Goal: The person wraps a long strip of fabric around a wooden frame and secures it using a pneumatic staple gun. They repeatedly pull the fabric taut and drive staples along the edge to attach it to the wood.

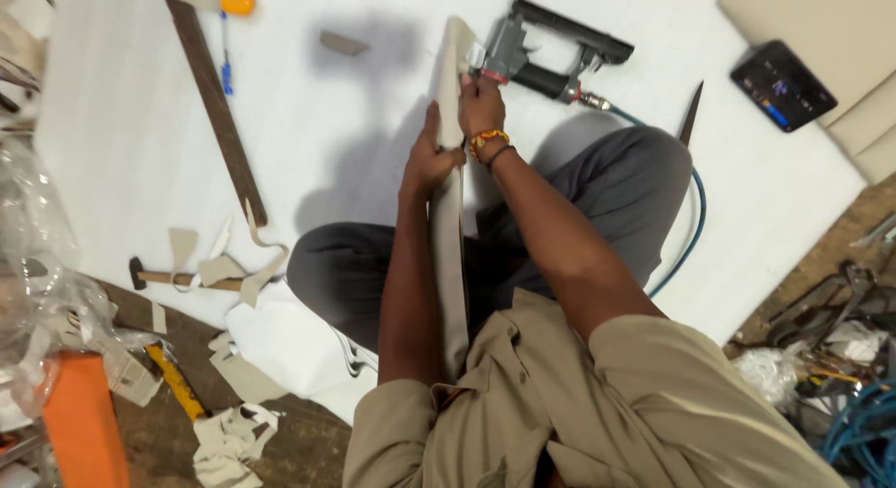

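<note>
Khaki shirt [597, 404] nearest camera, person seated cross-legged on white sheet [355, 105] on floor. Long cream upholstered panel [452, 217] stands on edge between knees, long axis running from chest away toward staple gun [537, 54]. Panel narrow, fabric-covered, pale beige. Left hand [427, 161] clasps panel's side; right hand [481, 105] grips its far end, just beside gun. Blue air hose [691, 227] trails right. Hammer [163, 276] and fabric scraps [233, 264] lie left.

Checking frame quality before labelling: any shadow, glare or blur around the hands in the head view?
Head view: a soft shadow falls on the white sheet left of the left hand; right hand and staple gun are sharp; no glare there; clear plastic at the left edge looks slightly smeared.
</note>
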`<state>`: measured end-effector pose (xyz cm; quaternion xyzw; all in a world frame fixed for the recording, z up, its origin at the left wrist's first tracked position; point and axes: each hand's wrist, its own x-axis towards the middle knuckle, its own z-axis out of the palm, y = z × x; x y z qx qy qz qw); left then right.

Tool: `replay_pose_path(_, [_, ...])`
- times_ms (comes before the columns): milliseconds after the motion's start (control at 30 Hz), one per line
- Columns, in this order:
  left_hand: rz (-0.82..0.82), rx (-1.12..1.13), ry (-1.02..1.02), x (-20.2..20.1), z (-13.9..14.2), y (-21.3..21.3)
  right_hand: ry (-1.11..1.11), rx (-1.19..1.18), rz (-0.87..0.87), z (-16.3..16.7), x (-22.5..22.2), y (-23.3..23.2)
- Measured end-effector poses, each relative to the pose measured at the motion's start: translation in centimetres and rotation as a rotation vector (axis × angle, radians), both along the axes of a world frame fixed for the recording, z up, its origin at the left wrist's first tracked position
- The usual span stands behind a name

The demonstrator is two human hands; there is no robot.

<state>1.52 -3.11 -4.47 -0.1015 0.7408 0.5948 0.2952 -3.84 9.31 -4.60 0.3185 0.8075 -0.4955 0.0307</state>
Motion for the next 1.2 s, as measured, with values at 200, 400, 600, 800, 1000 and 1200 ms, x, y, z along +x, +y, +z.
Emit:
replay_pose_path(200, [-0.083, 0.096, 0.164, -1.0, -1.8, -0.2, 0.024, -0.069, -0.005, -1.7, 0.5, -0.1])
replay_pose_path(400, [-0.113, 0.074, -0.06, -3.1, -0.8, 0.8, -0.012, -0.154, -0.038, -1.8, 0.6, 0.3])
replay_pose_path(600, [-0.223, 0.065, 0.196, -2.6, -1.1, 1.2, -0.002, -0.257, -0.132, -2.9, 1.4, 0.4])
replay_pose_path(800, [-0.299, 0.03, 0.153, -2.5, -1.0, 0.8, 0.023, -0.259, -0.112, -3.4, 1.6, 0.5])
replay_pose_path(1000, [-0.509, -0.625, 0.186, -2.3, 1.9, 2.6, -0.056, -0.164, 0.038, -3.4, 1.3, 0.1])
replay_pose_path(1200, [-0.513, -1.018, 0.108, -2.1, 3.8, 4.1, -0.027, -0.3, 0.108, -3.8, 0.5, -0.2])
